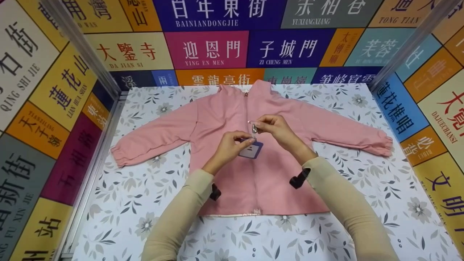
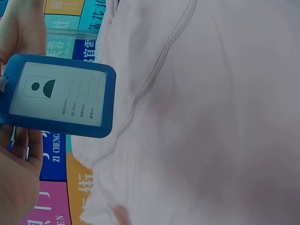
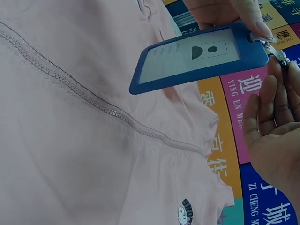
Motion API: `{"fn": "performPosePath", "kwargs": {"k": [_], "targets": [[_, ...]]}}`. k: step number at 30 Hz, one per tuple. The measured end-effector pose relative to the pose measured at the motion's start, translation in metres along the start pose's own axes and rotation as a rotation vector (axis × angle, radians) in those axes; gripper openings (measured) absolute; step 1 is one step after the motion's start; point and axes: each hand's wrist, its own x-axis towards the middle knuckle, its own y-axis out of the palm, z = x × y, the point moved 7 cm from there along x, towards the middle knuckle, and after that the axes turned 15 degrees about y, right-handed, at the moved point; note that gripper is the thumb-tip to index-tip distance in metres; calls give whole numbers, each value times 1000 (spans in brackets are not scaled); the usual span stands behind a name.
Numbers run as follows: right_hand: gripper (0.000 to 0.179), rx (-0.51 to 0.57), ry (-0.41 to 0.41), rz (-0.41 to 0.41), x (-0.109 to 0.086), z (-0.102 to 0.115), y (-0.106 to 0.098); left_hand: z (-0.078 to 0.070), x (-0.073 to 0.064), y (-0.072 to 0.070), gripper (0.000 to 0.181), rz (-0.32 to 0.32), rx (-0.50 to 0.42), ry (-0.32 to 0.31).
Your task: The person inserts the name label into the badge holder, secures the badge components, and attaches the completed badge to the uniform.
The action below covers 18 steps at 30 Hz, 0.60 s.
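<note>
A blue-framed ID badge [image 1: 255,149] hangs above the pink jacket [image 1: 279,174]. My left hand [image 1: 231,145] pinches it at its top edge, where a short strap [image 3: 260,38] passes through the slot. The card [image 2: 58,93] inside shows a figure icon and printed lines. Just above, my right hand [image 1: 277,127] pinches the metal badge clip [image 1: 255,128] at the other end of that strap between thumb and fingertips. Beneath both hands the jacket lies spread out, front up, its zipper [image 3: 89,96] closed along the middle.
A white floral cloth [image 1: 145,195] covers the table. The jacket's sleeves [image 1: 156,134] stretch out to both sides. Printed panels [image 1: 206,49] with large characters stand at the back and sides, joined by metal posts [image 1: 83,40]. A small cartoon print [image 3: 185,213] marks the jacket.
</note>
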Motion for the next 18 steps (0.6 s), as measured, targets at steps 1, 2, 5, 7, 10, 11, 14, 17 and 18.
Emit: {"fn": "performPosePath", "kwargs": {"k": [1, 2, 5, 7, 10, 11, 14, 17, 18], "targets": [[19, -2, -6, -2, 0, 0, 0, 0, 0, 0, 17, -3, -1, 0], [20, -7, -11, -3, 0, 0, 0, 1, -1, 0, 17, -5, -4, -4], [22, -21, -26, -9, 0, 1, 0, 4, -2, 0, 17, -15, -11, -22], [26, -30, -39, -13, -1, 2, 0, 6, -3, -1, 18, -25, -21, -32], [29, -44, -52, -20, -1, 3, 0, 8, -3, -1, 19, -42, -27, -34], [30, -46, -54, -22, -1, 3, 0, 8, -3, -2, 18, -49, -31, -31], [32, -51, -57, -31, -1, 4, 0, 9, -3, -2, 16, -69, -34, -21], [32, -60, -57, -38, 0, 3, -1, 10, -3, -2, 15, -91, -38, -12], [32, -66, -59, -38, 0, 3, -1, 10, -3, -2, 15, -100, -41, -9]]}}
